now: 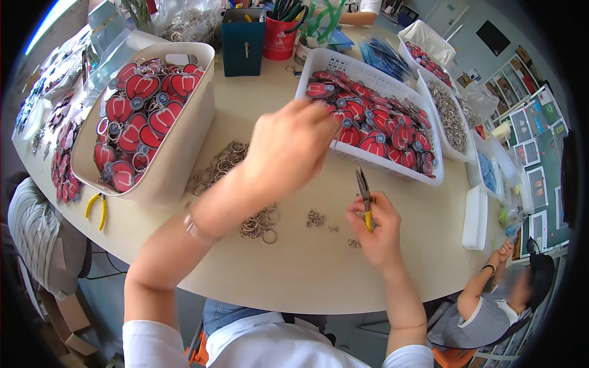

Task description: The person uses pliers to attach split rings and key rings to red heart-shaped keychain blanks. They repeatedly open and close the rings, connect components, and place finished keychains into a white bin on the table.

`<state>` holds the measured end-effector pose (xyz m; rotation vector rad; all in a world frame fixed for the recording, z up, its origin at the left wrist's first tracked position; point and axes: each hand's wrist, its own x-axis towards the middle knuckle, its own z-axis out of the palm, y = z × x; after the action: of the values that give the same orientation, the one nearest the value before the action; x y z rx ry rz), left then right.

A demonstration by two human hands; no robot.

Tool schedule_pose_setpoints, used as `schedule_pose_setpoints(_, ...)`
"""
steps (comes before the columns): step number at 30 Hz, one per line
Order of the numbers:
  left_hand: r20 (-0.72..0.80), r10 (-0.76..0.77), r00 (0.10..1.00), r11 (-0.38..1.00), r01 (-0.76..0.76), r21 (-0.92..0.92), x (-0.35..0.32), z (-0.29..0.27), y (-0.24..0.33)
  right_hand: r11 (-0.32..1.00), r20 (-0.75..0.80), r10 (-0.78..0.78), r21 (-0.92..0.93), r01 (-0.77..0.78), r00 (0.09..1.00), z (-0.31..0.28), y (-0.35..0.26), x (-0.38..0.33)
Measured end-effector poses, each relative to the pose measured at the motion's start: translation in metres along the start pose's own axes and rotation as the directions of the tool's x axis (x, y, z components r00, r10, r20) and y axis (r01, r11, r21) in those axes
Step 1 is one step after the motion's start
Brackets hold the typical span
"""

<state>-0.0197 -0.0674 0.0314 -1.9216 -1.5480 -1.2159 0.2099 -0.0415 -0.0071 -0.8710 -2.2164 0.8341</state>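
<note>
My left hand [291, 147] is blurred and reaches over the near-left edge of a white perforated basket [388, 169]. Its fingertips are by the flat red heart-like charms [377, 126] heaped inside; whether they hold one cannot be made out. My right hand [381, 233] grips a pair of pliers [363, 189] with yellow handles, jaws pointing up and away from me. Beside that hand lie small metal links [315, 218] in little heaps. Under my left forearm a pile of metal split rings [261, 224] is partly hidden.
A tall cream bin [195, 132] at left holds red charms with rings. Yellow-handled pliers [96, 210] lie near the left table edge. Behind stand a dark green box [243, 49] and a red cup [279, 40]. White trays [446, 113] line the right, where another person [485, 313] sits.
</note>
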Motion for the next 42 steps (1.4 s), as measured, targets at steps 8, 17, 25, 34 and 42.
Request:
schedule_pose_setpoints(8, 0.223, -0.093, 0.97, 0.99, 0.065, 0.128, 0.029, 0.021, -0.007, 0.999, 0.036, 0.014, -0.04, -0.013, 0.999, 0.02, 0.011, -0.018)
schedule_pose_setpoints(17, 0.187, -0.148, 0.971, 0.989, 0.141, 0.048, -0.029, -0.063, 0.004, 0.999, -0.027, 0.004, 0.054, -0.002, 1.0, 0.025, 0.019, -0.017)
schedule_pose_setpoints(25, 0.439, -0.242, 0.866, 0.967, 0.251, 0.037, 0.065, 0.058, -0.043, 0.988, -0.208, -0.011, 0.15, 0.043, 0.978, 0.027, 0.013, -0.018)
schedule_pose_setpoints(34, 0.469, -0.286, 0.836, 0.957, 0.278, 0.087, 0.075, 0.116, -0.056, 0.992, -0.193, -0.08, 0.084, 0.097, 0.978, 0.034, 0.028, -0.021)
schedule_pose_setpoints(42, 0.05, -0.327, 0.944, 0.826, 0.259, 0.5, 0.079, -0.096, -0.015, 0.988, -0.159, -0.097, 0.103, 0.115, 0.983, 0.027, 0.025, -0.025)
